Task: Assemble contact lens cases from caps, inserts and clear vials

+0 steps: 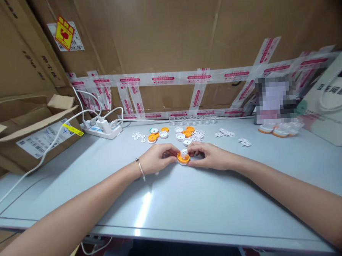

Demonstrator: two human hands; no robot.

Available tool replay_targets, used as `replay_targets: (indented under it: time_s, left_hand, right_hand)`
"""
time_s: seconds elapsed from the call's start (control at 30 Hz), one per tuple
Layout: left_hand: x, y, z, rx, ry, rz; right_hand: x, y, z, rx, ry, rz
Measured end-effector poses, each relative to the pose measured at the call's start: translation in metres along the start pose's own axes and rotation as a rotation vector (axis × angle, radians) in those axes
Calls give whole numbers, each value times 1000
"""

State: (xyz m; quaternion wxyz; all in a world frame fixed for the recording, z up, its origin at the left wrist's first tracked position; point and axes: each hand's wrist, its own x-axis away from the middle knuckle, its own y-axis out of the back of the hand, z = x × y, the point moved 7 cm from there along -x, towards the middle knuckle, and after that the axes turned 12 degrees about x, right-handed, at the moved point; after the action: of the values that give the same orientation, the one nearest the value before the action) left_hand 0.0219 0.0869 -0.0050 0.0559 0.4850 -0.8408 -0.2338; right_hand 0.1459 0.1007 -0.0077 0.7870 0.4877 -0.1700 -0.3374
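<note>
Between my two hands an orange round cap with a white base (183,160) sits on the grey table, a small white piece (184,153) standing up in its middle. My left hand (158,158) pinches the cap's left side with thumb and fingers. On the other side my right hand (208,156) has its thumb at the rim and its fingers by the white piece; whether they grip that piece too, I cannot tell. Just beyond lie white rings (180,136), orange rings (152,137) and flat white openwork pieces (198,135).
Small white parts (138,136) lie left of the rings. Several clear cups (192,120) line the back. Assembled orange-based pieces (281,130) stand at right by a paper bag (330,100). A power strip (102,128) and an opened carton (36,131) are at left.
</note>
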Motion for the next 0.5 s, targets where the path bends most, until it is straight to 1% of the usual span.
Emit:
replay_targets:
  time_s: [0.13, 0.33, 0.5]
  left_hand:
    - [-1, 0, 3, 42, 11, -20]
    - [0, 1, -1, 14, 2, -74]
    - [1, -1, -4, -8, -23, -84]
  right_hand:
    - [-1, -2, 1, -20, 8, -7]
    - [-2, -1, 0, -63, -11, -40]
    - [-3, -3, -3, -80, -41, -89]
